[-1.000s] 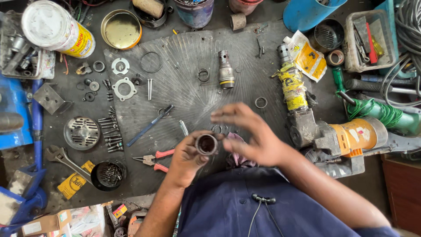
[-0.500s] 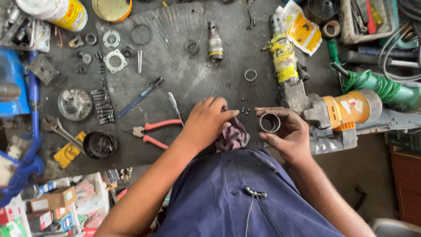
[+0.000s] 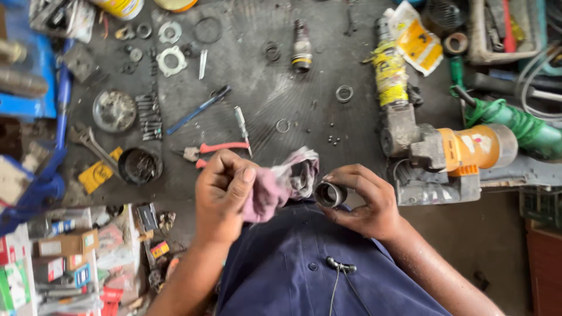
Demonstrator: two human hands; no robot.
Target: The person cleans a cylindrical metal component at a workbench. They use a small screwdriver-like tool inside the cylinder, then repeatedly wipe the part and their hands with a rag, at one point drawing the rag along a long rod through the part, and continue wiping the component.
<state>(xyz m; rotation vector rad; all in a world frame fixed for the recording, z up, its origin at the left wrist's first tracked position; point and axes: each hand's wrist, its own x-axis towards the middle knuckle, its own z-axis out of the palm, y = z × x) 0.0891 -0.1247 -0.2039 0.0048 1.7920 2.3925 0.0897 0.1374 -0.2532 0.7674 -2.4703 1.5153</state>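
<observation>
Metal sleeve [image 3: 331, 194] bore toward camera | right hand [image 3: 363, 202] grip clamped | left hand [image 3: 225, 196] clutches rag [image 3: 281, 181]

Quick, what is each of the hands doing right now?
Left hand: closed, holding the pink rag.
Right hand: closed, holding the metal sleeve.

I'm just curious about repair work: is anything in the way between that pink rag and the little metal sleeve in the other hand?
Nothing visible. The left hand grips the pink rag, whose loose end hangs right beside the metal sleeve held in the right hand.
</observation>
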